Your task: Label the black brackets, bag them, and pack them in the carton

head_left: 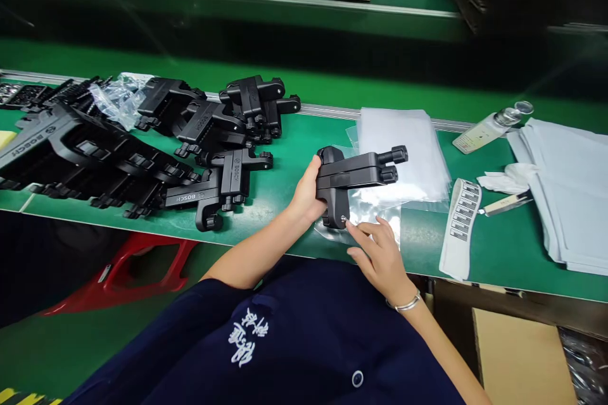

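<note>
The left hand (308,197) has its grip tight around one end of a long black plastic clamp (351,172), over the shiny green table (316,133). The clamp's long way points just above 3 o'clock, ending in two bumpy black knobs (399,154). The right hand (381,253) has its grip loose, fingers apart, one fingertip at a small silver screw (342,219). At 9 o'clock, more chunky black plastic clamps (232,174) say "BOSCH". Thin, see-through plastic bags (412,138) lie in a flat pile at 2 o'clock.
</note>
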Demonstrator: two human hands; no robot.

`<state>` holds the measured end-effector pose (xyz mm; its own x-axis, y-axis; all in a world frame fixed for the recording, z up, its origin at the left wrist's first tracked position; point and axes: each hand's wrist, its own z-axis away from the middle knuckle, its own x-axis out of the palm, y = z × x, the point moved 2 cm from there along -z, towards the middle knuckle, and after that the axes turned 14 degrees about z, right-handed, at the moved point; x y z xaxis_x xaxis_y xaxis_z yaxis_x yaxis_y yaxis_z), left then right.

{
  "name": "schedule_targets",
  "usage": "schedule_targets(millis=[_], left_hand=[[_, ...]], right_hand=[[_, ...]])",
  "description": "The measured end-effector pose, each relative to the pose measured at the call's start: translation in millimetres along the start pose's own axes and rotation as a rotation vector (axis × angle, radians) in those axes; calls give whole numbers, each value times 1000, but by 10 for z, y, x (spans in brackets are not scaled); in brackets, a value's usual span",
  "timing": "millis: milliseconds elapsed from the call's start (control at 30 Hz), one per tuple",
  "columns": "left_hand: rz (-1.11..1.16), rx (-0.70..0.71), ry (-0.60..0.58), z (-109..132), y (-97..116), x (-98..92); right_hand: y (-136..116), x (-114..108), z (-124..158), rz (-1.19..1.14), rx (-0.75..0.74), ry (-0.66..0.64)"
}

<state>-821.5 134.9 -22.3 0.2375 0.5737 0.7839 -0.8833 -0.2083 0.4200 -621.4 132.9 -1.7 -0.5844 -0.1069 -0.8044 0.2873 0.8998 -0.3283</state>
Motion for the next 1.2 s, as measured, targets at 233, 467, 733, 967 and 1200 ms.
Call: schedule_targets(millis=[233,467,733,967,1200], left_hand=[[-257,112,-153,249,-105,133],[-744,50,-845,484,-88,382],[-912,196,-656,384,-20,543],[-929,218,-750,511,128,487],[-1058,155,-707,677,241,149]], right_hand=[[320,-131,-38,-656,690,257],[502,110,26,-1337,1135,342],[343,256,178,-1341,1220,123],[409,226,146,-1012,987,216],[526,-71,300,-681,672,350]])
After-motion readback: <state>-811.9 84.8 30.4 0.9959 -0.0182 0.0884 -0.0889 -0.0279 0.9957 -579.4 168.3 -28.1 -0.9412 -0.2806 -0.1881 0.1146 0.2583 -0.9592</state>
